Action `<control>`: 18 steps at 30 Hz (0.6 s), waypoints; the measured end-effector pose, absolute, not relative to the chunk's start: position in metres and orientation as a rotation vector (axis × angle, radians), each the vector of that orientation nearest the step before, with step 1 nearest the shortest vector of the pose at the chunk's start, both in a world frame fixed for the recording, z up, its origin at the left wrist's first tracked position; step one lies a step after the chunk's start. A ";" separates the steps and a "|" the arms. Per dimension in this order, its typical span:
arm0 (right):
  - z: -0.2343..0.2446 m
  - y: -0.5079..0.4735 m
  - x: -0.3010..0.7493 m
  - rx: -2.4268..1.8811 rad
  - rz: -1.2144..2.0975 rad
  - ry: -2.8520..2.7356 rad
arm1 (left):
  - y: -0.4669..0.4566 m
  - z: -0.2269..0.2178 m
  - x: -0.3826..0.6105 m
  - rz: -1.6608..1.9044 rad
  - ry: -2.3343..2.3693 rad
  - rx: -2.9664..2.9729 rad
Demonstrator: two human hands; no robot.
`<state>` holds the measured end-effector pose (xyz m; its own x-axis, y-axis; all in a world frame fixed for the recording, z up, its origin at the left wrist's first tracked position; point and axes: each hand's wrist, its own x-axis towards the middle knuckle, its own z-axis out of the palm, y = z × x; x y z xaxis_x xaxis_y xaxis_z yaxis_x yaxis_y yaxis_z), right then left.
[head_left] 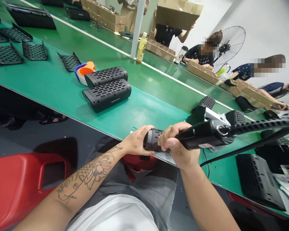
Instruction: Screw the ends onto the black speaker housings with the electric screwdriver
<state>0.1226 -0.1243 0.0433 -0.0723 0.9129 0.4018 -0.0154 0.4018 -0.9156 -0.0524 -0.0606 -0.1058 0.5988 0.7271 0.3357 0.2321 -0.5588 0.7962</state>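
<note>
My left hand (pixel 139 139) is wrapped round the end of a black perforated housing (pixel 152 138) at the table's near edge. In my right hand (pixel 181 149) is a black corded electric screwdriver (pixel 202 134), its body pointing back to the right. The screwdriver's tip is hidden behind my fingers, so I cannot tell whether it touches a screw. Beyond my left hand, two closed black housings lie side by side, the nearer housing (pixel 108 96) bearing white lettering. A roll of orange tape (pixel 85 71) rests against the farther housing (pixel 107 76).
Perforated black covers (pixel 35 50) lie at the far left of the green table (pixel 69 93). More black housings (pixel 257 179) stand on the right. A yellow drink bottle (pixel 142 48) is by the post. Across the line, several people work at cardboard boxes (pixel 202 72). A red stool (pixel 16 183) is at left.
</note>
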 end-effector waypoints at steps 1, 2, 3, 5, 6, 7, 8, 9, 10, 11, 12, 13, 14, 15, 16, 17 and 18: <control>0.042 -0.124 0.123 -0.857 0.956 -1.440 | -0.061 -0.105 -0.053 0.864 0.754 2.099; 0.040 -0.124 0.123 -0.851 0.964 -1.455 | -0.060 -0.105 -0.053 0.859 0.754 2.101; 0.039 -0.123 0.123 -0.847 0.969 -1.469 | -0.059 -0.104 -0.054 0.856 0.757 2.104; 0.037 -0.124 0.120 -0.862 0.963 -1.476 | -0.057 -0.103 -0.055 0.849 0.764 2.115; 0.037 -0.125 0.118 -0.879 0.954 -1.469 | -0.056 -0.103 -0.055 0.847 0.766 2.123; 0.038 -0.127 0.117 -0.894 0.944 -1.457 | -0.058 -0.104 -0.054 0.853 0.774 2.131; 0.041 -0.129 0.116 -0.895 0.935 -1.438 | -0.062 -0.106 -0.052 0.875 0.793 2.140; 0.045 -0.131 0.117 -0.876 0.929 -1.414 | -0.069 -0.109 -0.049 0.917 0.836 2.149; 0.051 -0.133 0.121 -0.843 0.919 -1.381 | -0.081 -0.113 -0.046 0.978 0.908 2.155; 0.058 -0.133 0.128 -0.809 0.890 -1.338 | -0.096 -0.119 -0.041 1.056 1.001 2.157; 0.066 -0.133 0.139 -0.786 0.836 -1.287 | -0.116 -0.126 -0.036 1.138 1.107 2.157; 0.073 -0.131 0.155 -0.783 0.744 -1.227 | -0.138 -0.134 -0.032 1.214 1.211 2.149; 0.080 -0.126 0.174 -0.808 0.621 -1.163 | -0.162 -0.141 -0.027 1.279 1.267 2.157; 0.084 -0.121 0.196 -0.865 0.471 -1.100 | -0.184 -0.148 -0.023 1.298 1.260 2.193; 0.086 -0.114 0.220 -0.925 0.290 -1.029 | -0.204 -0.153 -0.020 1.288 1.204 2.242; 0.085 -0.106 0.244 -1.014 0.151 -0.989 | -0.219 -0.155 -0.017 1.248 1.089 2.301; 0.082 -0.099 0.268 -1.099 0.067 -0.975 | -0.227 -0.154 -0.015 1.202 0.921 2.372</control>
<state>0.2679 -0.0987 0.0822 0.6027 0.4914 0.6287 0.4001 0.4956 -0.7709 -0.0147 -0.2273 -0.1539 0.4364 0.6741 0.5959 0.3995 -0.7386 0.5430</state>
